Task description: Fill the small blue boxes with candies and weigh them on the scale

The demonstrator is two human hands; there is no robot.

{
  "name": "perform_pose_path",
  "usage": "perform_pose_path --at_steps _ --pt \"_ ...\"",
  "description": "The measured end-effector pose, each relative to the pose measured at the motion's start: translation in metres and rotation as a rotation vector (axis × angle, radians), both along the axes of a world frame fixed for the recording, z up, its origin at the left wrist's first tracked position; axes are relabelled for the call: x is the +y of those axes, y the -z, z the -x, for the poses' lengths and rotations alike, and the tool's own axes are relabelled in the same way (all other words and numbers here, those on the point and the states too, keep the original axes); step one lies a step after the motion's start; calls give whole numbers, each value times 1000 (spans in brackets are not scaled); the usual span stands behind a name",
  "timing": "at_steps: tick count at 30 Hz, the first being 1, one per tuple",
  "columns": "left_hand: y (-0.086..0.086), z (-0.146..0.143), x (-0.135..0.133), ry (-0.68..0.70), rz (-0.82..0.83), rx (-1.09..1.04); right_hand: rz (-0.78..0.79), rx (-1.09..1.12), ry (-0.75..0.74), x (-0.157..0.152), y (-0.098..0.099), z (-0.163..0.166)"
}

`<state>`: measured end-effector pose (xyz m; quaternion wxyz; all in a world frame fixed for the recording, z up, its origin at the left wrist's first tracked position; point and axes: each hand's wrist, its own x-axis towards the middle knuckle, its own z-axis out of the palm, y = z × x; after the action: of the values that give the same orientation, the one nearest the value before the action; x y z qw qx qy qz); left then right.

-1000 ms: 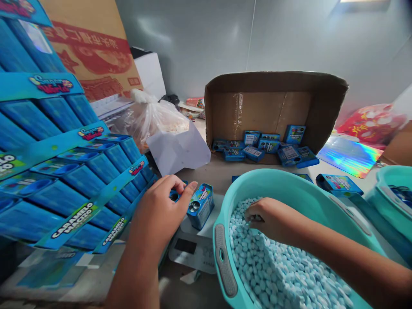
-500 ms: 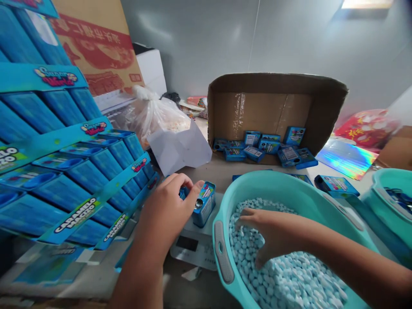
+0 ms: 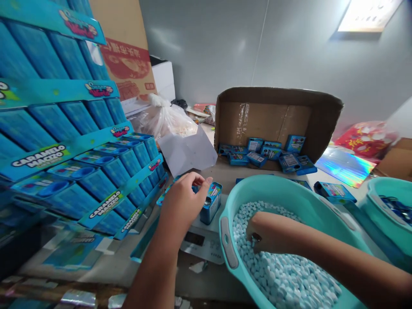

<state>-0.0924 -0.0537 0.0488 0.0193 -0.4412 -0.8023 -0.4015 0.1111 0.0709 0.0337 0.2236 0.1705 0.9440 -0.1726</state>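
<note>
My left hand (image 3: 186,198) is closed at the left side of a small blue candy box (image 3: 211,208), with the thumb over its top edge. This box stands upright on a flat white scale (image 3: 202,246), and a round opening shows on its top. Behind my fingers is more blue packaging, partly hidden. My right hand (image 3: 265,234) is sunk in a heap of pale blue candies (image 3: 299,279), fingers curled in among them. A small dark, shiny spot shows by the fingers; I cannot tell what it is. A turquoise basin (image 3: 230,206) holds the candies.
Stacked blue display trays (image 3: 74,141) of boxes rise at the left. A brown carton (image 3: 273,116) lies on its side behind the basin, with several blue boxes (image 3: 270,151) in it. Farther right are a second turquoise basin (image 3: 386,193), a blue box (image 3: 334,192) and a shiny sheet (image 3: 346,167).
My right hand has gone from spread fingers over the candies to curled fingers down among them. My left hand stays at the small blue box. The view has shifted slightly.
</note>
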Motion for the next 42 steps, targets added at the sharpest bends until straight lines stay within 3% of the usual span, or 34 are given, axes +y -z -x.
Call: perform_pose_path --at_steps 5,12,15,20,25,30,39,42 --pt "-4 7 -3 -82 -68 -113 -97 107 -44 -1 -15 5" --pt "-4 13 -2 -86 -40 -140 -177 443 -180 7 -84 53" --pt "-3 13 -1 -88 -46 -140 -175 469 -300 4 -97 81" --pt "-5 11 -2 -60 -90 -149 -120 395 -345 -5 -90 110" --pt "-5 11 0 -82 -60 -133 -107 348 -356 -10 -87 119" --pt "-2 10 0 -56 -57 -116 -14 384 -251 -9 -82 116" --pt "3 11 2 -76 -136 -39 148 599 -60 -9 -57 113" --pt "5 13 3 -122 -201 48 101 742 -7 -10 -61 101"
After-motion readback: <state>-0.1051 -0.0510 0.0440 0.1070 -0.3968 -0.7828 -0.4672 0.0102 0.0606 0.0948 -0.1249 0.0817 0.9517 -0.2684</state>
